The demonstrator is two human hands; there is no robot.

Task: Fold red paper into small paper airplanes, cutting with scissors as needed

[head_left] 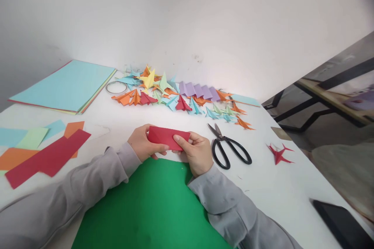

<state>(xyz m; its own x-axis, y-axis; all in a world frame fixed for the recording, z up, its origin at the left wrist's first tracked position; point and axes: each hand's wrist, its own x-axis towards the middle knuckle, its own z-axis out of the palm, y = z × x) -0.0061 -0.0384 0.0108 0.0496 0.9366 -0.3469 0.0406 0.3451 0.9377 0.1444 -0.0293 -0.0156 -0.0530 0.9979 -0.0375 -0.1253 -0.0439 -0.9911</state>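
Observation:
A small rectangle of red paper [163,135] is held up between both hands, above the far edge of a green sheet [157,206]. My left hand [146,144] pinches its left end, thumb along the lower edge. At the other end my right hand [198,151] grips it, the thumb pressed flat on its face and the fingers behind. Whether the paper is folded into layers I cannot tell. Just right of my right hand lie scissors [224,139] with black handles, their blades slightly apart.
Folded paper figures [182,103] line the wall, with a tape roll [116,87] beside them. Coloured sheets [64,85] are stacked back left; paper strips [49,155] lie front left. A red folded figure [279,154] and a dark phone-like device [341,221] are on the right.

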